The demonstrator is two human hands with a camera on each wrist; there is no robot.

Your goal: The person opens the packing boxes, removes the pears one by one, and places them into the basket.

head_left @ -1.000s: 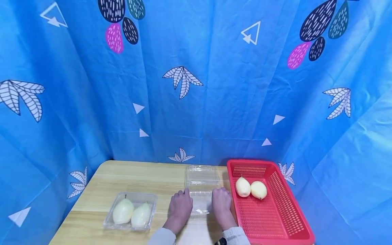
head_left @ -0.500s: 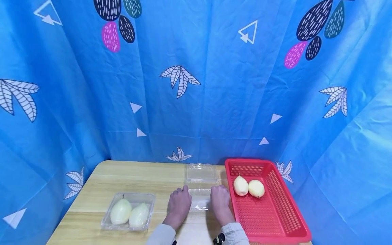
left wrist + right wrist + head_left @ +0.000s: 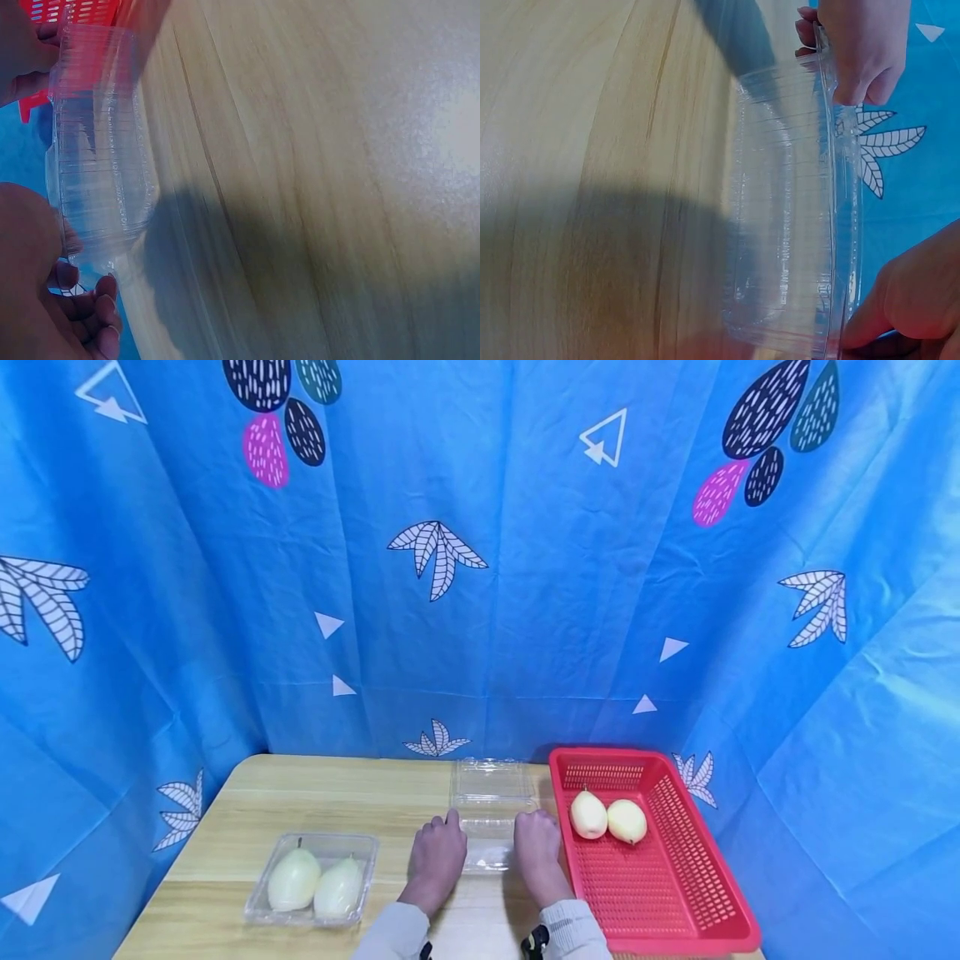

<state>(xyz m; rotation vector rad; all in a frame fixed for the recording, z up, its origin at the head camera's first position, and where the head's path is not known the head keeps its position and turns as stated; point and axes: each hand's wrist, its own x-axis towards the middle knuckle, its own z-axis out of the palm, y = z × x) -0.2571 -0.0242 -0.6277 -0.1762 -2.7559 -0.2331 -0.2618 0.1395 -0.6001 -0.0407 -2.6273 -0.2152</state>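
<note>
A transparent plastic clamshell box (image 3: 489, 853) lies unfolded in the middle of the head view, its lid (image 3: 493, 781) spread toward the curtain. My left hand (image 3: 437, 856) grips its left edge, thumb on the near wall and fingers curled at the rim. On the opposite edge, my right hand (image 3: 538, 850) pinches the rim the same way. In the left wrist view the box (image 3: 101, 165) shows bare inside, with left fingers (image 3: 105, 322) bent beneath its edge. The right wrist view shows the ribbed wall of the box (image 3: 787, 202) between both hands.
At left on the wooden table (image 3: 337, 793) stands a closed transparent box (image 3: 258, 902) with two pale pears (image 3: 294, 878) inside. A red plastic basket (image 3: 660, 910) at right holds two more pears (image 3: 588, 815), close to my right hand. A blue patterned curtain (image 3: 525, 635) surrounds the table.
Both hands and the unfolded box have shifted slightly away from me, toward the curtain. The head view has turned a little, so everything sits slightly farther left. Both grips are unchanged.
</note>
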